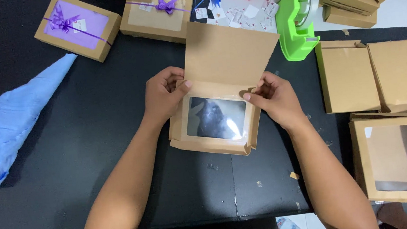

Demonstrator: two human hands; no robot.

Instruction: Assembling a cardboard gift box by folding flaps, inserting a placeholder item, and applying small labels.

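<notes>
A brown cardboard window box point(216, 145) lies on the black mat point(94, 153) in the middle, its back flap standing up. Through the clear window a dark surface shows. My left hand point(163, 94) grips the box's upper left corner, thumb pressing on the top edge. At the upper right corner, my right hand point(273, 98) pinches the edge with thumb and fingers. Both forearms reach in from the bottom of the view.
A green tape dispenser point(296, 23) stands behind the box to the right. Folded brown boxes point(369, 75) and a window box point(396, 159) lie at right. Boxes with purple ribbon point(78, 26) sit at back left. A blue cloth point(12, 121) lies far left.
</notes>
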